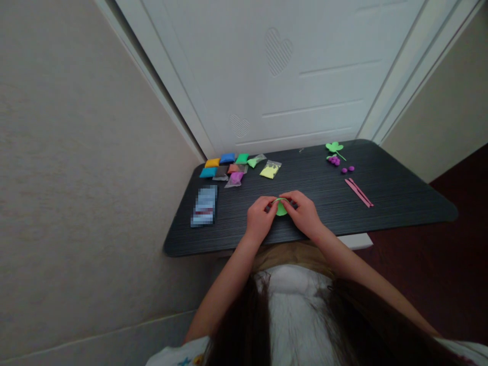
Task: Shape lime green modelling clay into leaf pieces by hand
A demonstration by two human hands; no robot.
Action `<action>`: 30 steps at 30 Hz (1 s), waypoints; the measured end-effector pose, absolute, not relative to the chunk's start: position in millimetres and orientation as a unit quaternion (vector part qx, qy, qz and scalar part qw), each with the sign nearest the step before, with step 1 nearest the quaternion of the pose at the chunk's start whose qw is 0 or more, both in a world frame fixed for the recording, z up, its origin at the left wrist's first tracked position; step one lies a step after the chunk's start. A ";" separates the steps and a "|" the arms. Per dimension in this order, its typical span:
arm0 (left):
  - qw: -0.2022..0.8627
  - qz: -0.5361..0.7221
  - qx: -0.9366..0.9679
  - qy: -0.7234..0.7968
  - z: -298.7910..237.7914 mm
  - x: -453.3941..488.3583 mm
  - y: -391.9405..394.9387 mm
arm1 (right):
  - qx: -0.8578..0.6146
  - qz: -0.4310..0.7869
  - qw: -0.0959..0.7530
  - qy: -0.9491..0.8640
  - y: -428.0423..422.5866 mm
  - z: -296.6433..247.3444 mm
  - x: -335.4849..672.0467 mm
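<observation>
A flat, rounded piece of light green modelling clay (281,209) is held between my two hands near the front edge of the dark table. My left hand (262,216) pinches its left edge between thumb and fingers. On the opposite edge, my right hand (304,212) grips it the same way. To the far right lie a green clay leaf shape with a stem (334,148), a cluster of purple clay balls (334,160) and two loose purple balls (347,170). Pink clay tools (359,192) rest side by side in front of them.
Several bags of coloured clay (227,158) lie at the back left, with a yellow clay bag (270,169) beside them. A blurred phone-like object (204,206) lies at the left. Behind the dark table (404,193) stands a white door (324,91); a wall (114,168) borders the left.
</observation>
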State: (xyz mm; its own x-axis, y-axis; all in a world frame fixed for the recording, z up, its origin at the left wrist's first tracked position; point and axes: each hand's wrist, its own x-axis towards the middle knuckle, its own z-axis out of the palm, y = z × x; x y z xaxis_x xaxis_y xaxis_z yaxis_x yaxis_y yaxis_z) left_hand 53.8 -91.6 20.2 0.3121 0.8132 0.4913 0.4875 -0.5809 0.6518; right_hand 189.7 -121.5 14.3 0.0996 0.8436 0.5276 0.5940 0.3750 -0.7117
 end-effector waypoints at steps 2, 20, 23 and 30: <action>0.192 0.419 0.783 0.418 20.0 53.4 -91.7 | -0.560 0.122 0.505 -0.646 -121.3 13.8 189.3; 0.187 0.414 0.784 0.424 19.8 54.3 -91.8 | -0.555 0.129 0.500 -0.652 -122.1 15.6 189.7; 0.189 0.416 0.784 0.421 19.0 54.3 -91.5 | -0.554 0.128 0.500 -0.653 -122.2 15.9 189.6; 0.186 0.429 0.778 0.420 19.2 53.8 -92.3 | -0.565 0.134 0.504 -0.639 -121.4 15.3 189.1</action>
State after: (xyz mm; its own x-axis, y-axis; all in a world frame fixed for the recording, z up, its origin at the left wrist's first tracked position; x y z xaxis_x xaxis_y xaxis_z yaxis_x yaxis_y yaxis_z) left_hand 53.8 -92.3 19.2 0.2788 0.8135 0.5104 0.4942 -0.5772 0.6500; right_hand 189.1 -121.4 15.3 0.1471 0.8572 0.4935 0.5871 0.3259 -0.7410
